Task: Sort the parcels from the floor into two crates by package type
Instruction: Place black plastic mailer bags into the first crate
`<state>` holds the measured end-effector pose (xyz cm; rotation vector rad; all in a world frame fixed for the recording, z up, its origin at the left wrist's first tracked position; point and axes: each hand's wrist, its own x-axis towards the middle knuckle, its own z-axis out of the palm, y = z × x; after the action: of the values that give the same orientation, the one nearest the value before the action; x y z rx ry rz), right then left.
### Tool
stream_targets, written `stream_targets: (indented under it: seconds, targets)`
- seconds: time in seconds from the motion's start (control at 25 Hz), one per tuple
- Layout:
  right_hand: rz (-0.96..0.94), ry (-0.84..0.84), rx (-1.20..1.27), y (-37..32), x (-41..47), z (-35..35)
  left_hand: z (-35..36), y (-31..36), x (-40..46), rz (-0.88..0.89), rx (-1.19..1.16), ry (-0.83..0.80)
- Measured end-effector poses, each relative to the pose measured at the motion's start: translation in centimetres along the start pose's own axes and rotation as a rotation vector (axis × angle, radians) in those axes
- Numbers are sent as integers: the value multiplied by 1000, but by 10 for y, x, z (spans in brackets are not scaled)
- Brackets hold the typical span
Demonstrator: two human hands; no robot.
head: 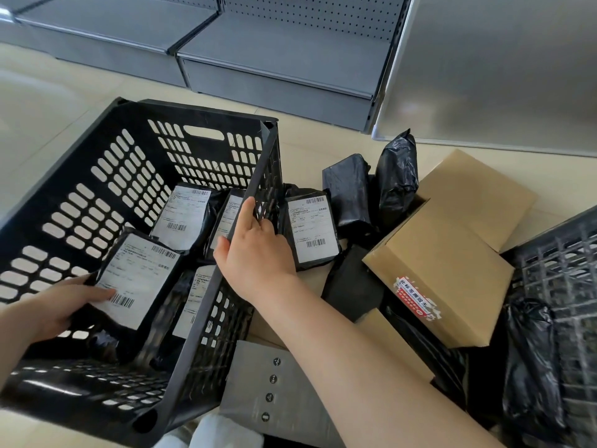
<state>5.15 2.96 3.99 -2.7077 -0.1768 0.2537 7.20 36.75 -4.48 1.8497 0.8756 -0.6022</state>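
1. Parcels in black plastic bags, each with a white label, lie in the big black crate (97,176) at left; one labelled bag (139,279) is held inside it, above the others.
2. The shelving (277,76), grey metal with pegboard backs, runs along the far side of the pale floor (48,101).
3. A second, darker crate (562,263) stands at the right edge, a black bag (529,360) leaning against its side.
4. A cardboard box (452,253) with a red and white sticker lies between the two crates, resting on other parcels and hemming in the bags behind it.
5. A grey flat packet (258,383) lies just beside the big crate's near corner, under the right forearm.
6. More black bags (394,176) are heaped on the floor beside the box; one with a label (310,227) touches the big crate's wall.
7. The right hand (255,247) grips the big crate's rim, fingers curled over it.
8. The left hand (58,308) is clamped on the held bag, thumb across its label.
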Motion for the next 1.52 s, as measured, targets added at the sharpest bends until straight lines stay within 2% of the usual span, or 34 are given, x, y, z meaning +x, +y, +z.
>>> stream_targets:
  seconds: [0.12, 0.56, 0.72, 0.92, 1.08, 1.2, 1.36, 1.52]
  targets:
    - [0, -2, 0, 0, -1, 0, 4, -8, 8, -62, 75, -71]
    - [4, 27, 28, -2, -1, 7, 48, -9, 22, -69, 40, 27]
    - [0, 37, 45, -2, -2, 8, 61, -8, 25, -48, 165, 89]
    - [-6, 44, 52, -2, -2, 10, 66, -7, 28, 24, 420, 240]
    - [1, 29, 56, -2, -3, 10, 65, -11, 33, 56, 487, 323]
    - [1, 33, 71, 0, -4, 9, 74, -3, 15, 119, 550, 284]
    - [14, 3, 168, 4, -8, 4, 85, -2, 4, 84, 562, 189]
    - [19, -23, 226, 13, -9, -1, 82, 1, 7, 58, 581, 189]
